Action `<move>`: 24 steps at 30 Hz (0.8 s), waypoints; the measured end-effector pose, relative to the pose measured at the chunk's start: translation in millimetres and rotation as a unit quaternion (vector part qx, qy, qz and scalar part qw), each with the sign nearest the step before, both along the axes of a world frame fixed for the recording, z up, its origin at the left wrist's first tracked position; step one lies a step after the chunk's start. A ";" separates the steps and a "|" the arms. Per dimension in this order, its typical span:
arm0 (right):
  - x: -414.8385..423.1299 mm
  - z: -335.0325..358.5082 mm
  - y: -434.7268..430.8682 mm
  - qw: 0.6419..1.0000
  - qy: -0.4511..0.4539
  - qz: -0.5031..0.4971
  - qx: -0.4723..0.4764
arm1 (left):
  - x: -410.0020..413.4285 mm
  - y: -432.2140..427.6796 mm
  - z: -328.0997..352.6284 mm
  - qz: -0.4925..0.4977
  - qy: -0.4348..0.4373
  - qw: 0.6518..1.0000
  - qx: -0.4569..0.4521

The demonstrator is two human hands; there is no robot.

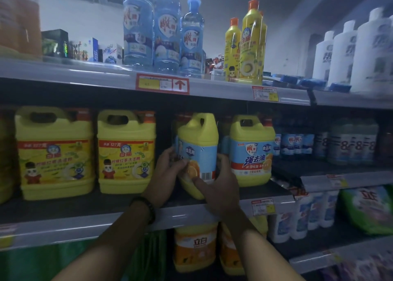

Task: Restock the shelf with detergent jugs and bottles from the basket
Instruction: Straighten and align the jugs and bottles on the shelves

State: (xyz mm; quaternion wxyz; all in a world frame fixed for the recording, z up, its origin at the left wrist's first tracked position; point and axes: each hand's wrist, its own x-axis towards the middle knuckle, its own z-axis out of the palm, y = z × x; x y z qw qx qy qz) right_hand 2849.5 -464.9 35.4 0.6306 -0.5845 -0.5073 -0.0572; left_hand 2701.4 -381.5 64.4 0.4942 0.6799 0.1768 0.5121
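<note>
A yellow detergent jug (198, 144) with a light blue label stands turned sideways on the middle shelf (89, 223). My left hand (165, 170) grips its lower left side and my right hand (219, 183) grips its lower right front. A matching yellow jug (252, 151) faces forward just to its right. Two larger yellow jugs (55, 153) (126, 151) with red-banded labels stand to the left. The basket is out of view.
Blue bottles (165, 29), yellow bottles (252, 44) and white bottles (348, 53) line the top shelf. Orange jugs (195, 248) sit on the shelf below. Small bottles (297, 144) fill the middle shelf at right. A gap lies between the left jugs and the held jug.
</note>
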 end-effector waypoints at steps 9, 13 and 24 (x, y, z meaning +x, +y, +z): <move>0.7 -8.2 1.3 0.996 -0.002 -0.048 0.078 | 1.8 7.0 -6.7 0.043 0.118 0.992 0.025; 0.4 -9.0 7.4 0.985 -0.053 -0.142 0.084 | 7.4 1.6 -11.3 0.151 0.168 0.967 0.121; 3.5 -13.1 14.4 0.977 -0.122 -0.177 0.013 | 11.0 -10.3 -20.6 0.251 0.215 0.899 0.289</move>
